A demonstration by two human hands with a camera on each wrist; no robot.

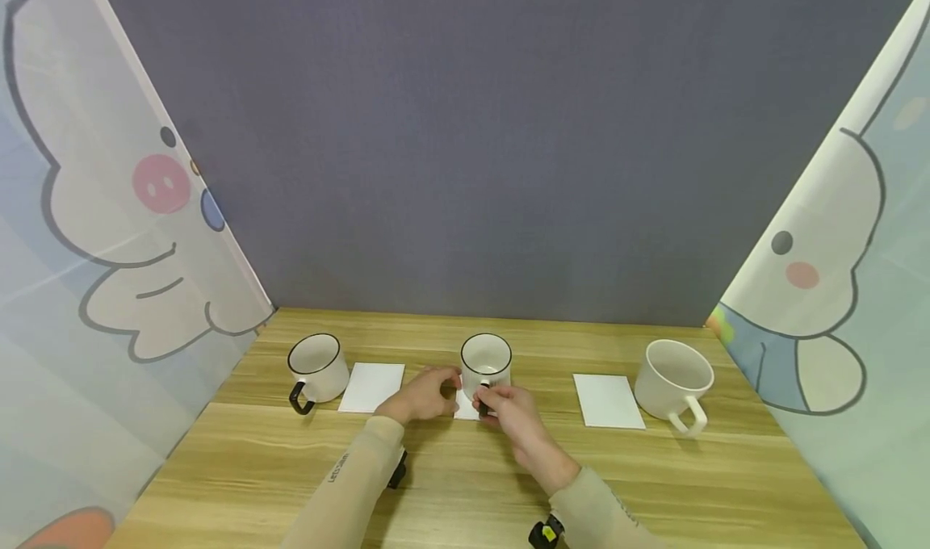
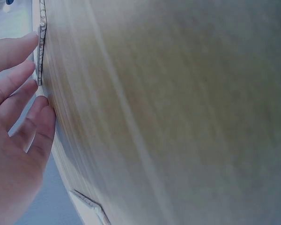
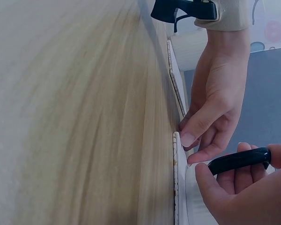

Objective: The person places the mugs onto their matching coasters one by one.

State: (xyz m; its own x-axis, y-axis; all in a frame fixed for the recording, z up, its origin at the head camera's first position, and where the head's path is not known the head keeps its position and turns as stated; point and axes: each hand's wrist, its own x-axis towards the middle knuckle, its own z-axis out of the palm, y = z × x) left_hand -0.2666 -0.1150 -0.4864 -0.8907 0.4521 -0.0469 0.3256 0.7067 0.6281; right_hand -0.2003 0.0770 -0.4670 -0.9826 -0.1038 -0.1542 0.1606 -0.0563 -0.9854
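A white mug [image 1: 486, 357] with a dark rim and black handle stands upright on the middle white coaster [image 1: 465, 408]. My right hand [image 1: 514, 416] holds the mug by its handle [image 3: 239, 161], thumb and fingers on either side of it. On the coaster's left side is my left hand [image 1: 424, 393], its fingers loosely bent and fingertips right at the coaster's edge and near the mug. Nothing shows in the left hand's grasp in the left wrist view. The mug hides much of the coaster.
To the left, another black-handled white mug [image 1: 320, 369] stands beside a square white coaster [image 1: 373, 387]. On the right, a larger all-white mug [image 1: 672, 379] is beside another coaster [image 1: 609, 401]. A grey panel [image 1: 465, 169] rises behind the wooden table [image 1: 240, 460], with printed curtains at both sides.
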